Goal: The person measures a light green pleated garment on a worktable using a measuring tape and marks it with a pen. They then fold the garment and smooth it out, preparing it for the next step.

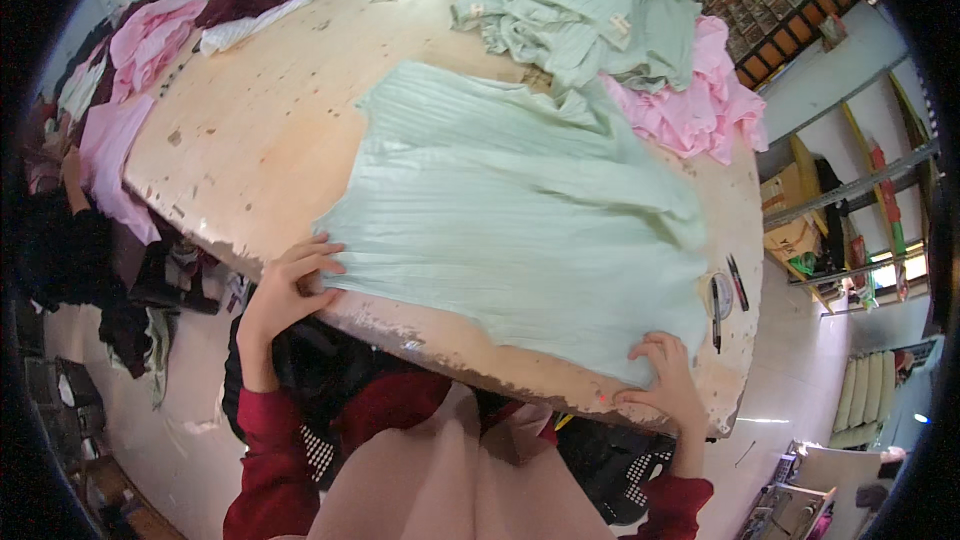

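- Red sleeves at the lower edge, forearms reaching up to the near rim of the worn wooden table [270, 130].
- Left hand [285, 285] at the near-left corner of the pale green pleated garment [520, 210], fingers curled over the cloth edge, pinching it against the table rim.
- Right hand [665, 380] at the near-right corner of the same garment, fingers bent, fingertips pressing the hem flat; not closed around it.
- Pale green pleated garment spread flat across the near half of the table, pleats running roughly side to side, near edge close along the table rim.
- Just right of the garment, near the right hand: round disc [722, 295] with dark pens [737, 282] lying beside and across it.
- Beyond the garment: pink cloth heap [690, 105] at the right rim, touching the garment's far corner.
- Farther back: pile of matching green garments [590, 20], partly resting on the pink heap.
- Far left: pink, white and maroon cloths [200, 10] along the table edge, some hanging over.
- Far right, off the table: shelving [790, 0] and stacked boxes [790, 210].
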The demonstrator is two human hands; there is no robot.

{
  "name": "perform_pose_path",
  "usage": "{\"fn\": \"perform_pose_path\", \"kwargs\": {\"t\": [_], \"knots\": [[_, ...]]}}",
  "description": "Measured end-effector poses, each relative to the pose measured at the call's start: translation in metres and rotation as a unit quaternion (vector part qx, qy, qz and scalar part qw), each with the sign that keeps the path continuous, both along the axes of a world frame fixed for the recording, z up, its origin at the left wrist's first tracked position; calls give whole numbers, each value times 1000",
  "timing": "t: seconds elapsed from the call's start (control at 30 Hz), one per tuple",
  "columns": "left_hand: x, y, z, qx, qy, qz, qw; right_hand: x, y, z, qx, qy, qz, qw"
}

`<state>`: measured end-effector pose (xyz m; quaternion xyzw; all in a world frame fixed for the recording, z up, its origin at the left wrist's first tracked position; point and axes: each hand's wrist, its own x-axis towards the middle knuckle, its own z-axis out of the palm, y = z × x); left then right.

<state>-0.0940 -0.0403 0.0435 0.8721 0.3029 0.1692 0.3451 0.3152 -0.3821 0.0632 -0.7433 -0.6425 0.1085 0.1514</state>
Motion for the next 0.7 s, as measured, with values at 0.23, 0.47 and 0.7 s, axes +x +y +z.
{"fn": "perform_pose_path", "kwargs": {"t": [0.23, 0.47, 0.7], "knots": [[10, -1, 10, -100, 44, 71, 991, 7, -42, 70, -354, 157, -139, 911], [40, 81, 28, -17, -96, 59, 993, 58, 36, 158, 33, -78, 41, 996], [65, 124, -48, 120, -102, 192, 969, 86, 261, 31, 146, -65, 24, 987]]}}
